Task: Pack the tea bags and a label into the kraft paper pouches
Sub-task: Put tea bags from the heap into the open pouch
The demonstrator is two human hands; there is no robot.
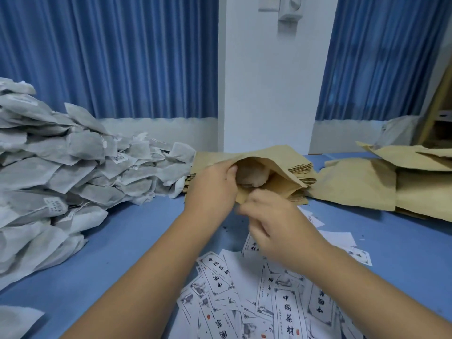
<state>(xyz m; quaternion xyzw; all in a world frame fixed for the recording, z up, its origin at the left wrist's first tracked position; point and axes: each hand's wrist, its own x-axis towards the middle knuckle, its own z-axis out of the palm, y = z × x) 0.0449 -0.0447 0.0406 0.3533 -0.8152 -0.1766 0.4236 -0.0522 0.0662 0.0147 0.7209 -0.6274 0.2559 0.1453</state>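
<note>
Left thumb (231,170) is hooked over the rim of the kraft pouch (281,159), other fingers hidden behind the paper. The left hand (210,189) grips the pouch and holds its mouth wide open. Pale tea bags (249,176) sit inside the opening. The right hand (274,223) is at the pouch's lower lip with fingers curled, but motion-blurred: can't tell whether they pinch anything. The pouch sits mid-table toward the far edge, on top of a stack of flat pouches (302,173). A loose tea bag pile (61,172) fills the table's left side, heaped high toward the far-left corner. Printed labels (269,302) are scattered along the near edge, under the right forearm. More kraft pouches (362,182) lie overlapping at the far-right corner. The table (122,253) has a blue top. Behind it are blue curtains (110,57) either side of a white pillar (269,94).
</note>
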